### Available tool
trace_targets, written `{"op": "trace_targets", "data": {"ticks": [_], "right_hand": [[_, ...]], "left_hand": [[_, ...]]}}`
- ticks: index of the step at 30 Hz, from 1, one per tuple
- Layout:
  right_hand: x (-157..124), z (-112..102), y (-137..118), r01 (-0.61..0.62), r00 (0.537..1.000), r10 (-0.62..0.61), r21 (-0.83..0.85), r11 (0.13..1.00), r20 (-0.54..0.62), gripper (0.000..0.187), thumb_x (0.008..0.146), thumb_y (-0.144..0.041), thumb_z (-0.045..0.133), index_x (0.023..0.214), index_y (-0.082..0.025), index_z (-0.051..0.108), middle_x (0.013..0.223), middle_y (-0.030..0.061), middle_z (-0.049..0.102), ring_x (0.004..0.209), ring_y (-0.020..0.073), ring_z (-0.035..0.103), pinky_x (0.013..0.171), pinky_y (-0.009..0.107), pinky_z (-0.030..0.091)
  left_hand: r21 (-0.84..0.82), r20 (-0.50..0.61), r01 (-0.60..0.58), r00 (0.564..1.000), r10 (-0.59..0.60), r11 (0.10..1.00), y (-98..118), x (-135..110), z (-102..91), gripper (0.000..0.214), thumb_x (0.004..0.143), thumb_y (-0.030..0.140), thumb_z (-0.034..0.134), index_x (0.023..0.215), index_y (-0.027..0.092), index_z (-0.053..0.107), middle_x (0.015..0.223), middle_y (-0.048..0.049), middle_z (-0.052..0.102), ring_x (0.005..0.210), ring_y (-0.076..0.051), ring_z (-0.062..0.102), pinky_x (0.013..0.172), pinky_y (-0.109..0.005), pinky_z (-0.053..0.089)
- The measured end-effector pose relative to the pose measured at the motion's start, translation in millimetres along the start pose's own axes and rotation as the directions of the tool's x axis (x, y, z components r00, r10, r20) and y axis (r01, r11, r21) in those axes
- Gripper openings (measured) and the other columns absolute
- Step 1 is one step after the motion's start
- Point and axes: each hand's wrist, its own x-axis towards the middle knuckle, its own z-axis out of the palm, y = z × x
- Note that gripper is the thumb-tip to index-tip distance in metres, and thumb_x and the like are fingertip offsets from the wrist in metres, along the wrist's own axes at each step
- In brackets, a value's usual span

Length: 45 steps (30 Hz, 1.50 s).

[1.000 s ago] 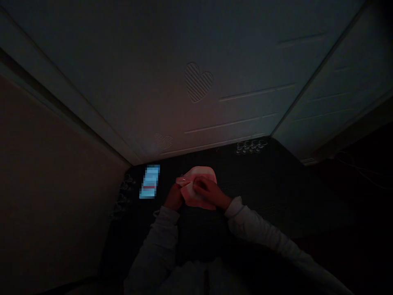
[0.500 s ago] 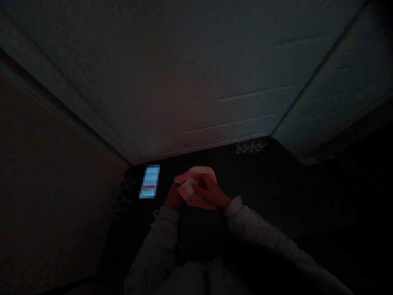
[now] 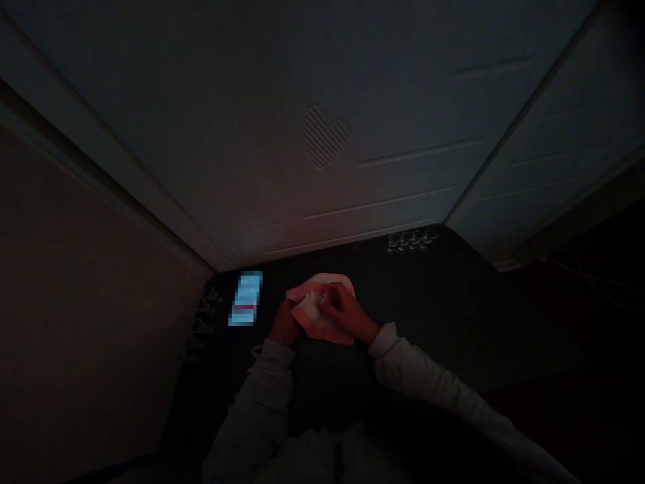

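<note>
In dim light, a pinkish-white cloth (image 3: 322, 326) lies spread between my hands over the dark tabletop. My left hand (image 3: 285, 324) is closed on the cloth's left edge, with its fingers mostly hidden under the folds. Over the middle of the cloth, my right hand (image 3: 346, 310) is closed around a small clear glass (image 3: 324, 296). The glass touches or lies very close to the cloth's raised fold; its exact shape is hard to make out.
A lit phone (image 3: 246, 298), its screen blurred, lies left of the cloth on the dark table (image 3: 428, 316). Several small clear glasses (image 3: 410, 240) stand in rows at the back right; more glasses (image 3: 201, 326) line the left edge. A pale panel with embossed hearts (image 3: 325, 138) rises behind.
My right hand has turned slightly and its fingers sit a little higher, with the glass shifting slightly with them. My left hand and the cloth stay nearly in place.
</note>
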Motion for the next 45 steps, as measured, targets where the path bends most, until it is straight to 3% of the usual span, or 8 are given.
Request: {"op": "trace_targets", "data": {"ticks": [16, 23, 28, 32, 36, 41, 45], "right_hand": [[0.9, 1.1, 0.0, -0.019, 0.999, 0.021, 0.054, 0.998, -0.03, 0.03, 0.073, -0.024, 0.054, 0.101, -0.017, 0.044, 0.091, 0.0046, 0.052, 0.08, 0.0154, 0.05, 0.069, 0.029, 0.042], [0.6, 1.5, -1.9, 0.01, 1.0, -0.009, 0.041, 0.999, -0.027, 0.024, 0.077, -0.022, 0.049, 0.101, -0.018, 0.048, 0.093, 0.0052, 0.054, 0.082, 0.0156, 0.05, 0.071, 0.029, 0.041], [2.3, 3.5, 0.9, -0.009, 0.999, 0.011, 0.06, 0.998, -0.044, 0.012, 0.078, -0.021, 0.046, 0.087, -0.017, 0.053, 0.084, 0.0036, 0.057, 0.074, 0.0137, 0.051, 0.065, 0.026, 0.041], [3.6, 3.8, 0.9, -0.007, 1.0, 0.007, 0.045, 0.999, -0.009, 0.005, 0.076, -0.019, 0.048, 0.076, -0.016, 0.052, 0.076, 0.0021, 0.056, 0.068, 0.0125, 0.05, 0.06, 0.024, 0.04], [3.5, 3.2, -1.5, 0.013, 0.999, -0.014, 0.013, 1.0, 0.033, 0.01, 0.077, -0.018, 0.047, 0.083, -0.016, 0.053, 0.08, 0.0025, 0.057, 0.069, 0.0125, 0.05, 0.06, 0.023, 0.039], [3.5, 3.7, -3.2, 0.041, 0.998, -0.04, -0.009, 0.999, 0.055, 0.007, 0.077, -0.018, 0.047, 0.078, -0.016, 0.054, 0.08, 0.0023, 0.057, 0.073, 0.0135, 0.051, 0.064, 0.025, 0.04], [2.7, 5.9, -1.1, 0.016, 0.998, -0.016, -0.008, 1.0, 0.059, 0.012, 0.077, -0.02, 0.049, 0.086, -0.017, 0.055, 0.084, 0.0034, 0.058, 0.073, 0.0142, 0.052, 0.063, 0.026, 0.041]], "left_hand": [[-0.045, 0.003, 0.03, 1.0, -0.03, 0.999, 0.5, -1.1, -0.3, 0.024, 0.063, 0.028, 0.063, 0.08, 0.011, 0.062, 0.076, -0.0056, 0.065, 0.07, -0.016, 0.059, 0.069, -0.029, 0.043], [0.023, -0.056, 0.019, 0.998, -0.017, 1.0, -0.8, -2.4, -4.6, 0.026, 0.06, 0.027, 0.065, 0.08, 0.011, 0.063, 0.076, -0.0052, 0.066, 0.068, -0.017, 0.059, 0.065, -0.028, 0.043], [0.173, -0.067, 0.024, 0.998, -0.013, 0.985, 1.3, -3.3, -3.2, 0.027, 0.06, 0.029, 0.065, 0.08, 0.011, 0.063, 0.076, -0.006, 0.067, 0.069, -0.018, 0.059, 0.064, -0.027, 0.043], [0.295, -0.003, -0.016, 1.0, 0.017, 0.955, 5.9, -6.2, -2.1, 0.029, 0.062, 0.03, 0.063, 0.083, 0.011, 0.064, 0.083, -0.0077, 0.067, 0.077, -0.021, 0.059, 0.067, -0.028, 0.043], [0.319, -0.005, -0.015, 1.0, 0.017, 0.948, 6.7, -6.5, -4.1, 0.031, 0.061, 0.032, 0.064, 0.084, 0.011, 0.064, 0.086, -0.009, 0.067, 0.082, -0.023, 0.058, 0.069, -0.029, 0.043], [0.266, -0.013, -0.023, 1.0, 0.027, 0.964, 2.8, -3.5, -7.3, 0.033, 0.06, 0.033, 0.064, 0.085, 0.011, 0.063, 0.084, -0.0094, 0.067, 0.079, -0.023, 0.059, 0.069, -0.03, 0.044], [0.192, -0.017, -0.005, 1.0, 0.009, 0.981, -2.2, -1.4, -10.7, 0.03, 0.063, 0.032, 0.063, 0.086, 0.012, 0.062, 0.083, -0.008, 0.066, 0.076, -0.021, 0.059, 0.069, -0.031, 0.044]]}}
